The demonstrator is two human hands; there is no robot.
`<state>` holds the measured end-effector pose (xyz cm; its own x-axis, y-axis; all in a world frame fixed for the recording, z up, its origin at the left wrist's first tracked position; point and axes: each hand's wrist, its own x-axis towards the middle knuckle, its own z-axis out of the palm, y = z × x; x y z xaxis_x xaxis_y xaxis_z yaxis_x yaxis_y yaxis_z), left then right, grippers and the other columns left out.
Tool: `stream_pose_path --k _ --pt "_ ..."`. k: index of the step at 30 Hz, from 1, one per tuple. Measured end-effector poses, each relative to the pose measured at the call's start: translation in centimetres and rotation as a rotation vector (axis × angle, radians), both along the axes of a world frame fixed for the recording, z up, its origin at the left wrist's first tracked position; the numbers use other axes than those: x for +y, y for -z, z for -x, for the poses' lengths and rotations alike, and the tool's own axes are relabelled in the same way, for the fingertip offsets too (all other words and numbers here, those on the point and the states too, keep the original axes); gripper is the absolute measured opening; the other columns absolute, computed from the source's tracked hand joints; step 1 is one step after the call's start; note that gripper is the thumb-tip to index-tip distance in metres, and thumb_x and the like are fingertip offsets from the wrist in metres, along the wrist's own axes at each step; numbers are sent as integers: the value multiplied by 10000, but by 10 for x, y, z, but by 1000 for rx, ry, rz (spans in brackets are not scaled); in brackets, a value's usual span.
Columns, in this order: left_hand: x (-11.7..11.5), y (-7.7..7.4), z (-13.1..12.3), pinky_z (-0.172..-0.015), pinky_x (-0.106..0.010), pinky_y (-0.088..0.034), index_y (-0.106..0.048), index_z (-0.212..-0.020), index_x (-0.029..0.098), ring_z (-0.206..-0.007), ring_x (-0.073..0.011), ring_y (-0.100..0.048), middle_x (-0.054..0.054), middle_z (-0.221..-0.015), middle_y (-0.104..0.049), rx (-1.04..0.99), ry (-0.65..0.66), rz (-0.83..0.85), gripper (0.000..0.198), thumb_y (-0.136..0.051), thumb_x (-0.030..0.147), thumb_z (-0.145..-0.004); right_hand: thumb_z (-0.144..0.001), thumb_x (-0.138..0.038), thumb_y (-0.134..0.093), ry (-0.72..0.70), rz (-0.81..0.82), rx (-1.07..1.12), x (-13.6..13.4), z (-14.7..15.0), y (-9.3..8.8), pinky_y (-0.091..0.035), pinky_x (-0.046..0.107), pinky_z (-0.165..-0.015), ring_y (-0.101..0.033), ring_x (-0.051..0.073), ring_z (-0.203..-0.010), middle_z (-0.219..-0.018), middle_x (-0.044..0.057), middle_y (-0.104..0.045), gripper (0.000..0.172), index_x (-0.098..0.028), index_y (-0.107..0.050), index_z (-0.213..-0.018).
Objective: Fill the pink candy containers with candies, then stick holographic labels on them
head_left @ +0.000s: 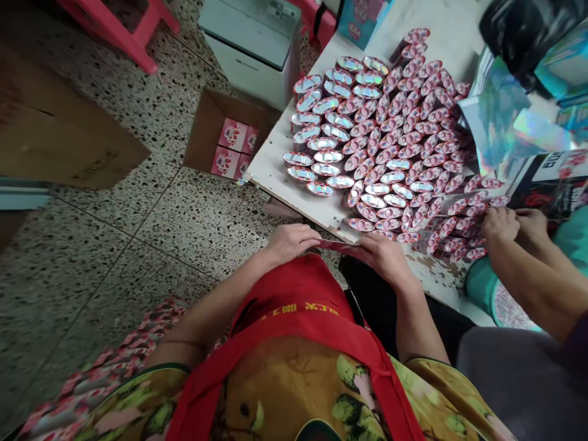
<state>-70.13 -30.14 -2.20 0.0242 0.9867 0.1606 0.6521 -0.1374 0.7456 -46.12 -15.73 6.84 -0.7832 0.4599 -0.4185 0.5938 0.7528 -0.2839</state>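
My left hand and my right hand meet at the near edge of the white table, in front of the red apron. Between them stretches a thin, pinkish flat sheet, seen almost edge-on; its kind I cannot make out. Each hand pinches one end with closed fingers. Just beyond my right hand, many small pink-and-red printed tubes stand packed together on the table, several with shiny silvery tops.
At right, a co-worker's hands work at the tubes. A teal bin stands below them. Left of the white table are an open carton with pink boxes, a grey-white cabinet and a pink stool. Holographic sheets lie at back right.
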Motion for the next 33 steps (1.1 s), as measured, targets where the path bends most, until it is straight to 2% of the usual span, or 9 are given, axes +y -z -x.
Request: stream_pose_path --k 4,9,12,14,17,19,24,29,33 --pt "2 7 -22 -735 -239 -495 -788 -1009 257 -899 -163 -716 -13 -990 -783 162 125 332 228 -572 330 -1003 -1021 -382 -539 67 61 -187 -3 -14 16 -302 278 -632 -642 188 -884 -1011 57 -713 252 -231 -739 -995" --pt "42 3 -25 -720 -249 -459 -778 -1016 256 -909 -185 -696 -10 -1011 -773 155 134 517 239 -570 371 -993 -1006 -352 -540 71 81 -224 29 -19 39 -319 277 -652 -650 199 -944 -1038 63 -727 247 -220 -744 -965" --pt "81 6 -30 -761 -276 -463 -746 -1127 233 -906 -195 -669 -37 -1022 -753 76 -64 437 310 -604 461 -973 -1004 -317 -532 36 83 -219 58 -21 44 -325 281 -666 -654 197 -903 -1003 71 -738 248 -204 -741 -930" --pt "110 11 -38 -838 -323 -459 -730 -1154 193 -995 -232 -637 -88 -1068 -723 139 -189 304 341 -644 453 -952 -1002 -323 -541 15 86 -209 77 -22 46 -330 278 -674 -656 198 -897 -986 73 -743 244 -203 -737 -918" --pt "147 22 -52 -885 -410 -415 -743 -1067 155 -1088 -305 -562 -155 -1089 -673 310 -189 198 268 -697 374 -921 -1005 -392 -560 0 82 -196 100 -22 51 -341 275 -685 -666 211 -917 -1000 73 -751 249 -217 -732 -967" --pt "161 28 -58 -870 -431 -387 -743 -1023 162 -1075 -312 -537 -161 -1080 -652 360 -172 172 181 -670 303 -936 -1012 -442 -548 -3 85 -183 111 -22 56 -356 279 -699 -674 223 -944 -1046 77 -755 280 -229 -729 -1040" --pt "164 32 -51 -862 -438 -354 -736 -963 182 -1078 -302 -519 -146 -1066 -639 339 -176 125 188 -548 178 -978 -1035 -435 -501 -36 117 -172 121 -19 61 -409 284 -770 -677 240 -1035 -1145 83 -749 320 -233 -708 -1171" --pt "161 32 -33 -870 -442 -343 -731 -950 170 -1057 -294 -512 -143 -1049 -656 342 -214 168 261 -479 190 -1015 -1035 -329 -471 -12 101 -167 110 -3 53 -436 296 -804 -683 243 -1066 -1250 85 -724 342 -247 -655 -1312" --pt "151 35 -33 -869 -415 -358 -739 -1019 202 -1028 -262 -521 -107 -1005 -665 310 -254 111 245 -497 237 -1029 -1049 -405 -448 34 105 -210 101 7 58 -433 302 -766 -697 253 -1028 -1175 81 -752 346 -259 -687 -1253"
